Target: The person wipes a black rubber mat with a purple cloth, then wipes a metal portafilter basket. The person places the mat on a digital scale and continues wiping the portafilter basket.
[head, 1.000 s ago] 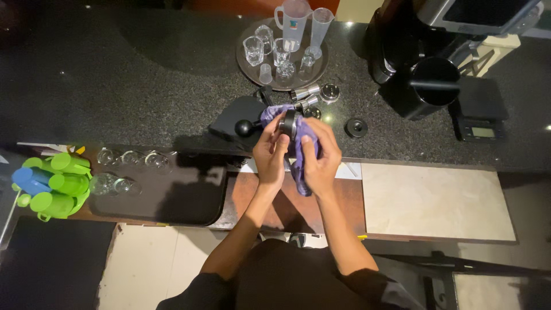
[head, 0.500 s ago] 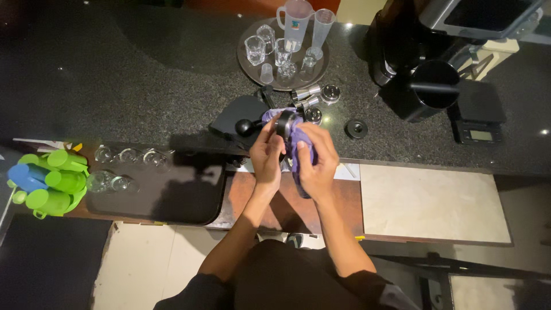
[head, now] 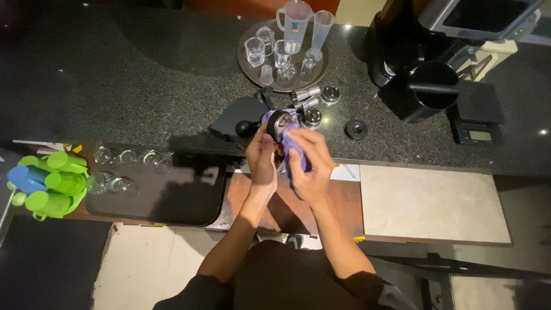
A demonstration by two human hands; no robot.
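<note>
Black granite counter, near its front edge: left hand grips a coffee tamper, right hand clenches a purple cloth against it. Jiggers stand close; a slipped tamper could topple them.

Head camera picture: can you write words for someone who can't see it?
Two hands wipe a coffee tamper with a purple cloth over a black counter: left hand grips it, right hand rubs. Behind sits a round tray of clear glasses.

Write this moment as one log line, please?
left hand: grips black-knobbed tamper | right hand: presses purple cloth on it | behind: tray of glasses
</note>
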